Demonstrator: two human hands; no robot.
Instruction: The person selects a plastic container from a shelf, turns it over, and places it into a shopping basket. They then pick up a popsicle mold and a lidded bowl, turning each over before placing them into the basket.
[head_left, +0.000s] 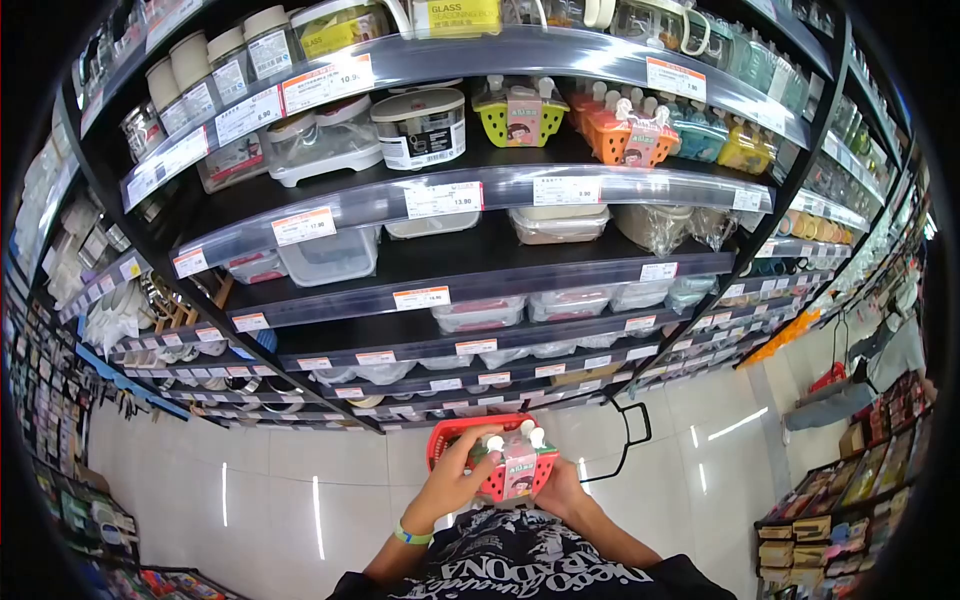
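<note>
Both my hands hold a red watermelon-patterned container set (pixel 519 474) with a pink label and white knobs on top, close to my chest. My left hand (pixel 452 480), with a green band at the wrist, wraps round its left side. On the right side, my right hand (pixel 562 487) grips it, its fingers partly hidden behind the set. Beneath and behind the set is a red shopping basket (pixel 440 440). Similar sets, a green one (pixel 521 118) and an orange one (pixel 627 138), stand on an upper shelf.
A tall black shelf unit (pixel 330 330) with price tags and plastic boxes rises ahead. A black metal handle (pixel 625 445) stands by the basket. At the right, another person (pixel 850 400) is partly in view, above a rack of packaged goods (pixel 830 520).
</note>
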